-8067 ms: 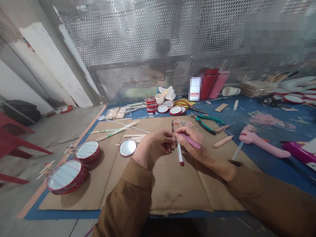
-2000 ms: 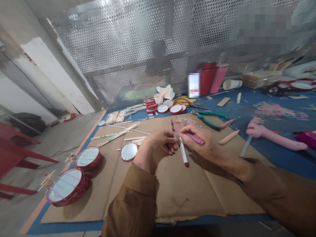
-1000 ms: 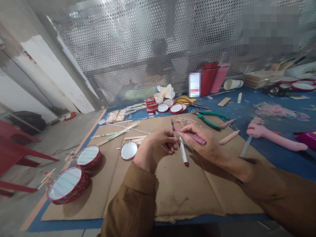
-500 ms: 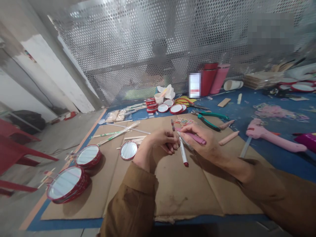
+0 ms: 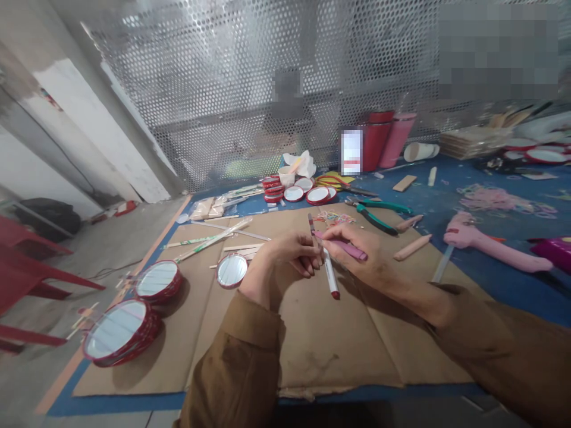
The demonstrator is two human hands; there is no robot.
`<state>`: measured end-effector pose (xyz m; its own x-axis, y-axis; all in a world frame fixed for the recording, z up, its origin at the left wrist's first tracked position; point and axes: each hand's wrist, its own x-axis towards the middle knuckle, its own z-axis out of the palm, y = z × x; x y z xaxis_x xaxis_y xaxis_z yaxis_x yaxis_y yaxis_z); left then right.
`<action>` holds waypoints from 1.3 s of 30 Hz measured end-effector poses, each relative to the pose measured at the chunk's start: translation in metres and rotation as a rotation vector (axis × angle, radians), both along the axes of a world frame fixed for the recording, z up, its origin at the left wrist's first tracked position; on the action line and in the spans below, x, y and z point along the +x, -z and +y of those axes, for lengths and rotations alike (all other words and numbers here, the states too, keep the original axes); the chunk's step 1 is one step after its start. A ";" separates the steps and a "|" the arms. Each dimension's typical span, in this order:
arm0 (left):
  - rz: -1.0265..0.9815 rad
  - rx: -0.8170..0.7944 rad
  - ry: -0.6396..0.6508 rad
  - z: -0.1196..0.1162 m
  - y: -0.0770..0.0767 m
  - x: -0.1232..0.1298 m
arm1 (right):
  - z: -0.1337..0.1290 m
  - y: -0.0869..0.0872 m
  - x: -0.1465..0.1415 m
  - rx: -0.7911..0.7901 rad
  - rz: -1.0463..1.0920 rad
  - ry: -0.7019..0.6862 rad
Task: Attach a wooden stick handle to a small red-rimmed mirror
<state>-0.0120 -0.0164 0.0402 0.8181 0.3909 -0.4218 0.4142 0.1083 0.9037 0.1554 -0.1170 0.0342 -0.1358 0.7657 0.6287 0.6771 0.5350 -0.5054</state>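
My left hand [image 5: 301,254] is closed around a narrow wooden stick [image 5: 311,222] that stands up from the fingers and has dark reddish marks. In my right hand [image 5: 357,246] is a slim pink tool [image 5: 348,248], its tip against or very near the stick; its exact kind is unclear. Below the hands, a white marker with a red end [image 5: 331,276] lies on the cardboard [image 5: 330,351]. Left of my left hand rests a small red-rimmed round piece [image 5: 232,270] with several flat sticks [image 5: 245,249] behind it.
Two stringed red drum-like pieces [image 5: 113,330] stand at the left. Green-handled pliers [image 5: 377,220], loose rubber bands [image 5: 332,218] and a pink glue gun [image 5: 495,241] lie right and beyond. Red-rimmed discs [image 5: 317,195], a phone [image 5: 352,153] and bottles [image 5: 379,142] line the back.
The pink tool's tip has shifted slightly left along the stick, with my right hand. My left hand stays almost still. The whole view has moved a little.
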 end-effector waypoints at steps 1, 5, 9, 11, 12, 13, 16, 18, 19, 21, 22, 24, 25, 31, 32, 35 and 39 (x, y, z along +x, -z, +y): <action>-0.003 -0.003 0.004 0.000 0.000 0.000 | 0.000 0.000 0.000 0.001 0.000 -0.001; -0.003 -0.002 0.002 0.001 0.001 0.000 | 0.000 -0.002 0.000 0.012 0.011 0.008; 0.000 -0.017 0.011 0.002 0.002 0.000 | 0.000 -0.003 0.000 0.033 0.030 0.010; 0.007 -0.018 0.013 0.003 0.002 0.001 | 0.000 -0.003 0.000 0.036 0.022 0.013; 0.011 -0.015 0.012 0.003 0.002 0.001 | 0.000 -0.003 0.000 0.033 0.015 0.016; 0.015 -0.011 0.011 0.003 0.002 0.001 | 0.000 -0.003 -0.001 0.029 0.011 0.021; 0.023 -0.008 0.011 0.002 0.002 0.002 | 0.000 -0.003 -0.001 0.008 0.014 0.031; 0.021 -0.007 0.009 0.002 0.002 0.002 | -0.001 -0.002 -0.001 -0.013 0.009 0.026; 0.020 -0.005 0.007 0.001 0.001 0.002 | 0.000 -0.001 0.000 -0.019 0.006 0.025; 0.022 0.001 0.005 0.001 0.001 0.002 | 0.000 0.000 0.000 -0.015 0.007 0.021; 0.025 0.002 0.007 0.001 0.001 0.002 | 0.000 0.001 0.000 -0.007 0.011 0.021; 0.029 0.007 0.017 0.002 0.001 0.002 | 0.000 0.001 0.000 0.003 0.013 0.014; 0.027 0.009 0.019 0.002 0.001 0.002 | 0.000 0.000 -0.001 0.009 0.014 0.011; 0.023 0.001 -0.002 0.000 0.000 0.001 | -0.001 -0.004 -0.003 0.044 0.045 0.050; 0.020 0.000 -0.008 0.000 -0.001 0.001 | -0.001 -0.003 -0.003 0.038 0.042 0.046; 0.027 0.003 -0.010 -0.001 0.000 0.001 | 0.000 0.000 -0.001 0.009 0.020 0.027; 0.028 0.004 -0.001 0.000 0.001 0.003 | 0.001 0.001 -0.001 -0.009 0.007 0.019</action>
<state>-0.0091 -0.0162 0.0392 0.8058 0.3933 -0.4427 0.4392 0.1045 0.8923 0.1549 -0.1158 0.0334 -0.1169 0.7737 0.6227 0.6834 0.5176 -0.5148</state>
